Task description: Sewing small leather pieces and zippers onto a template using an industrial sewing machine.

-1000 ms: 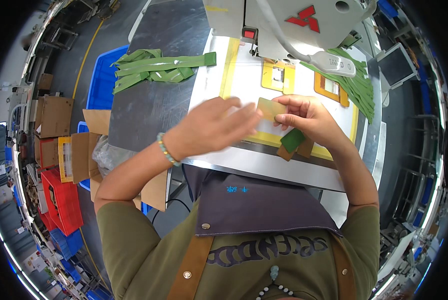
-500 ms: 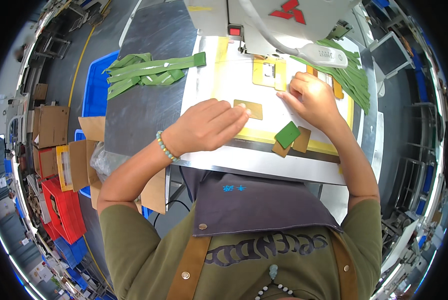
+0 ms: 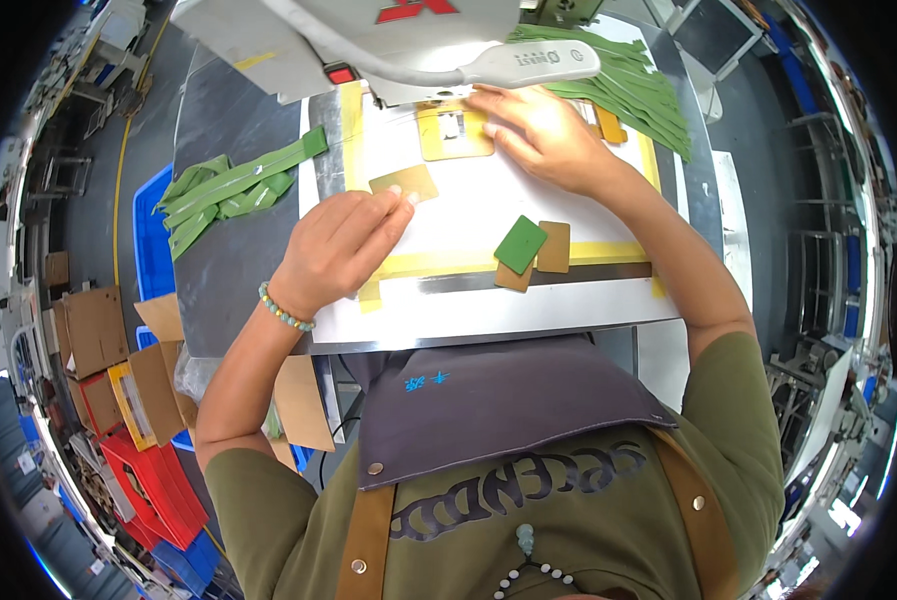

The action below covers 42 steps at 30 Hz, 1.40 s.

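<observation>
My left hand [image 3: 343, 240] has curled fingers closed at the edge of a tan card [image 3: 408, 180] on the white work sheet. My right hand [image 3: 543, 140] reaches just below the white machine head [image 3: 268, 50], thumb and fingers apart at the right side of a yellow plate [image 3: 433, 140] with a slotted middle; some fingertips are partly hidden. A green card [image 3: 520, 243] lies over tan cards [image 3: 554, 255] in front of it. An orange frame [image 3: 608, 126] sits right of my hand, beside a fan of green strips [image 3: 648, 105]. A pile of green strips [image 3: 228, 200] lies at left.
The metal table [image 3: 218, 300] has yellow tape along the white sheet. A blue bin [image 3: 151, 240], cardboard boxes [image 3: 93, 335] and red crates [image 3: 143, 490] stand at left. A white-handled control on a cable [image 3: 523, 63] hangs at the machine. A monitor [image 3: 693, 30] is at back right.
The tan card passed from my right hand to my left and lies on the sheet. My right hand moved up to the yellow plate. The view has shifted.
</observation>
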Motion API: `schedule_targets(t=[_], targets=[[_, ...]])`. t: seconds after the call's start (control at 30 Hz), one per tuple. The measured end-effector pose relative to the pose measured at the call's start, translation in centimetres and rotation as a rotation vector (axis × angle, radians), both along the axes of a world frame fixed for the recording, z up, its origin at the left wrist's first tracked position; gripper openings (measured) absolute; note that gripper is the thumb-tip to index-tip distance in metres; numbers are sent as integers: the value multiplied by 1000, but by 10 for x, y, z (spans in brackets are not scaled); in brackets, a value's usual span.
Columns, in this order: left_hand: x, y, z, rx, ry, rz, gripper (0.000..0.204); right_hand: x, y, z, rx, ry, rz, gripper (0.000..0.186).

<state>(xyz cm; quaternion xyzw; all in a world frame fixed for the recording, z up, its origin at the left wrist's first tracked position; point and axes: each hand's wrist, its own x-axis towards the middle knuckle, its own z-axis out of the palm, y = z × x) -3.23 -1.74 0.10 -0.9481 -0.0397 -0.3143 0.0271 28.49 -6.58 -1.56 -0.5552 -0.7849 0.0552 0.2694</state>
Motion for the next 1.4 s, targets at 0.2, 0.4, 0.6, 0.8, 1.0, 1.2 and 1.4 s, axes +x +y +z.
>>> schedule_targets(t=[0.2, 0.4, 0.6, 0.8, 1.0, 1.2, 1.4], targets=[[44, 34, -10, 109, 5, -68, 36, 15, -5, -18, 27, 141, 54, 24], [67, 58, -30, 67, 130, -14, 29, 18, -5, -14, 4, 208, 69, 25], [74, 59, -30, 7, 125, 13, 27, 24, -2, -18, 28, 208, 73, 20], [79, 51, -28, 68, 178, 72, 24, 24, 1, -22, 99, 210, 112, 21], [85, 49, -14, 151, 301, 69, 23, 20, 3, -27, 203, 92, 168, 25], [91, 49, -3, 170, 344, 28, 23, 15, 2, -27, 228, -21, 177, 31], [94, 52, 5, 146, 456, -9, 20, 11, 1, -25, 241, -51, 166, 32]])
